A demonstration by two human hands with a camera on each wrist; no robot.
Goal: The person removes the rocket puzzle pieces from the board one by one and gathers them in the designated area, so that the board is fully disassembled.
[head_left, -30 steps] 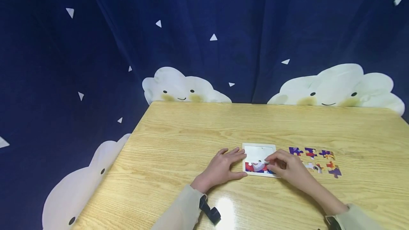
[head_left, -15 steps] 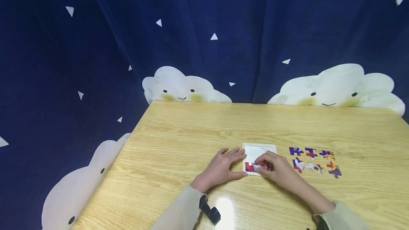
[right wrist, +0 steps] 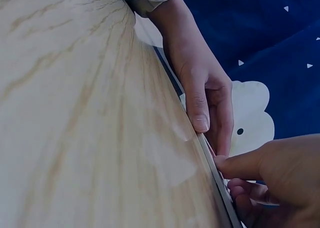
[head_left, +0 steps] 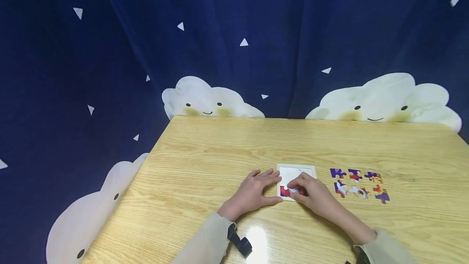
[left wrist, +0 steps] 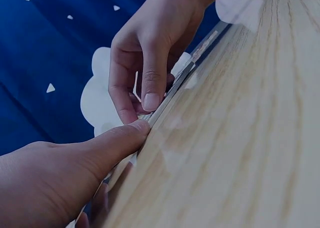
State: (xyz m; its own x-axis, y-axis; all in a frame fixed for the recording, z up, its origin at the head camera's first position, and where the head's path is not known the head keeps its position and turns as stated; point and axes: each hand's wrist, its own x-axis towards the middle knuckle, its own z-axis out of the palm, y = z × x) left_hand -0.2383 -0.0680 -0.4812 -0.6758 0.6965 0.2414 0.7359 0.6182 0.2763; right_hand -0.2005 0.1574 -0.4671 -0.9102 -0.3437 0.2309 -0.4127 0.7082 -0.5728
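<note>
A small white puzzle frame [head_left: 311, 168] lies on the wooden table. In its lower left corner a red puzzle piece [head_left: 284, 191] is set. My left hand [head_left: 253, 192] rests against the frame's left side, fingers extended along the edge and thumb at the lower corner. My right hand [head_left: 311, 192] is over the lower part of the frame, thumb and fingertips pinching a pale puzzle piece [head_left: 293, 190] beside the red one. That hand hides much of the frame's lower right. In the left wrist view the right hand's thumb [left wrist: 151, 96] comes down close to the frame's edge.
Several loose puzzle pieces [head_left: 354, 191] in purple, orange and white lie in two rows right of the frame. The wooden table [head_left: 220, 141] reaches back to a dark blue curtain [head_left: 220, 44] with white clouds. A black strap [head_left: 239, 241] hangs from the left wrist.
My right hand has moved left across the frame, from its right side to the pale piece beside the red one. The left hand has stayed at the frame's left edge.
</note>
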